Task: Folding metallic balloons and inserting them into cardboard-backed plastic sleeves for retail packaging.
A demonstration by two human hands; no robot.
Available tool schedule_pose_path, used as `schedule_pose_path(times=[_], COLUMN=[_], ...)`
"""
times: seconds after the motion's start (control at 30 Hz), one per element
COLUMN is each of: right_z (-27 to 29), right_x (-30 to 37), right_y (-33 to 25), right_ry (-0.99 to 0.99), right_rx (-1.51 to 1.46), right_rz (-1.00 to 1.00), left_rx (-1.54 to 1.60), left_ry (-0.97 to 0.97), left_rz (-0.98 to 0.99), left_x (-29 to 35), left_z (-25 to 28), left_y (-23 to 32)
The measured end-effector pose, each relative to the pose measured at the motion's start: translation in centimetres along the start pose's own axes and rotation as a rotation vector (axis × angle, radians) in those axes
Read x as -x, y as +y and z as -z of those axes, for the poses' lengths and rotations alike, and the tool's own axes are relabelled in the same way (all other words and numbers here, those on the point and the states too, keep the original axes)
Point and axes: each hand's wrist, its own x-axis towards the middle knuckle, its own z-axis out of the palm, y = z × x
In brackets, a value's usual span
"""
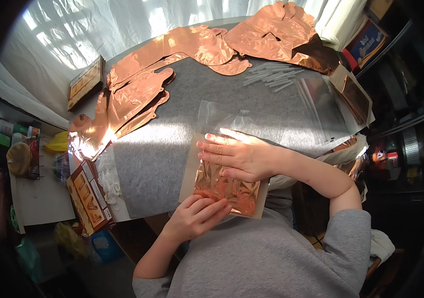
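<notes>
At the table's near edge a folded copper-coloured foil balloon lies on a beige card, close against my body. My right hand rests flat across its upper part, fingers stretched out to the left. At the lower left edge, my left hand has its fingers curled over the foil and pinches it; the thumb is hidden. Just beyond the card lies a clear plastic bag, partly under my right hand.
Flat copper foil balloons are spread along the far and left edges of the grey table cover. Clear straws lie at the far right, near clear zip bags and a stack of cards. Printed boxes stand at left.
</notes>
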Motion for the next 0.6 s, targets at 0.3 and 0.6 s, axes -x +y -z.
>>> schedule_pose_path(times=[0.3,0.6], right_z=[-0.9,-0.7], right_x=[0.5,0.7], right_y=[0.0,0.1], right_ry=[-0.030,0.055], right_rx=[-0.125,-0.017], right_rz=[-0.003,0.049], left_rx=[0.114,0.144], left_ry=[0.069,0.097], left_rz=[0.266,0.403], left_x=[-4.1,-5.9], left_z=[-1.4,-1.3], left_y=[0.4,1.3])
